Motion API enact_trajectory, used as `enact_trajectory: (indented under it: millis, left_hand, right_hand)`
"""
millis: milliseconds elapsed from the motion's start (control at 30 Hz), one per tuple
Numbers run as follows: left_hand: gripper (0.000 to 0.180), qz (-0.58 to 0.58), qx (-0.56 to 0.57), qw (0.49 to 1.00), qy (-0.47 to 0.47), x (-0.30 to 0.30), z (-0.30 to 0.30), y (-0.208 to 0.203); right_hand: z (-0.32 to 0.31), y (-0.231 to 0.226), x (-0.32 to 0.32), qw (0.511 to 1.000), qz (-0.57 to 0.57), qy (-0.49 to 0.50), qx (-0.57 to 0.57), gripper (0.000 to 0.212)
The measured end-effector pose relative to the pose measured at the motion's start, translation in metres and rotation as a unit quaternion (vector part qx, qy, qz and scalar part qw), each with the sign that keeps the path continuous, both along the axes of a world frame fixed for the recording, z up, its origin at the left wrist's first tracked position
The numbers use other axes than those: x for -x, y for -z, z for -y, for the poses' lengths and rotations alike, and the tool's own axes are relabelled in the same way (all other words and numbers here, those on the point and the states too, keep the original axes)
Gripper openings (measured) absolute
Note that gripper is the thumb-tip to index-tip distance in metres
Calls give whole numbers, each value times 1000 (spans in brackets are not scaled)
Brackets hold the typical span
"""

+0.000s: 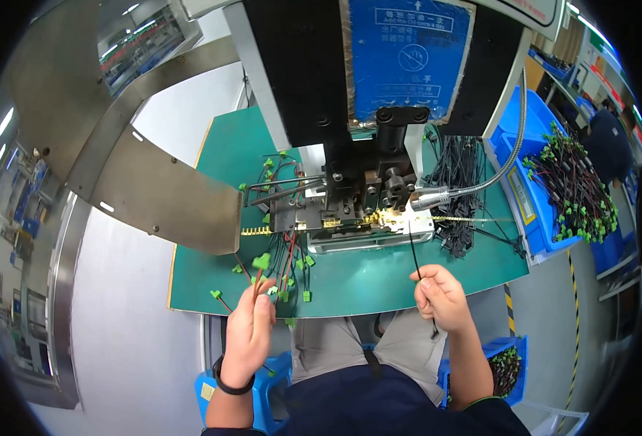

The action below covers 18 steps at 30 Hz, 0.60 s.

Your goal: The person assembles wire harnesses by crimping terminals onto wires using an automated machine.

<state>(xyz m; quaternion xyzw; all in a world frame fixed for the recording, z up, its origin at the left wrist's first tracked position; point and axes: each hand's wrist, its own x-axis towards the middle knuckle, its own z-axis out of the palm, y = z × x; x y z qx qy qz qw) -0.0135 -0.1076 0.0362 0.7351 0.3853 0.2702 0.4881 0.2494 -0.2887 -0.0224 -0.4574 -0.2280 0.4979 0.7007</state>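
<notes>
My right hand (441, 296), closed, pinches a thin black wire (414, 251). The wire runs up to the lit working area of a crimping press (361, 196), and its lower end hangs below my fingers. I cannot tell whether its tip touches the tooling. At the table's front edge, my left hand (247, 330) has its fingers together around a wire lead (255, 282) with a green connector (261, 261) at its upper end. Several more leads with green connectors lie beside it, left of the press. A brass terminal strip (255, 231) enters the press from the left.
Black wires (455, 171) are heaped on the green table (357, 283) right of the press. A blue bin (514, 171) of green-ended leads stands beyond. A metal guard plate (165, 192) reaches in from the left; a flexible lamp (430, 198) hangs close to the tooling. Another blue bin (522, 363) sits low right.
</notes>
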Motion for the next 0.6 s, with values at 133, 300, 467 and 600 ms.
enact_trajectory:
  millis: [133,300,467,600]
  left_hand:
    - [18,-68,-82,993,52,-12,13,-7]
    - [14,-51,-116,984,126,-22,43,-2]
    - [12,-68,-177,971,144,-47,48,3]
    - [13,-21,22,986,165,-57,63,1]
  right_hand:
    - [0,11,1,994,108,-5,-2,12]
    - [-5,4,13,999,50,17,-7,8]
    - [1,2,45,978,196,74,-21,12]
    - [-8,-11,72,991,95,88,-46,14]
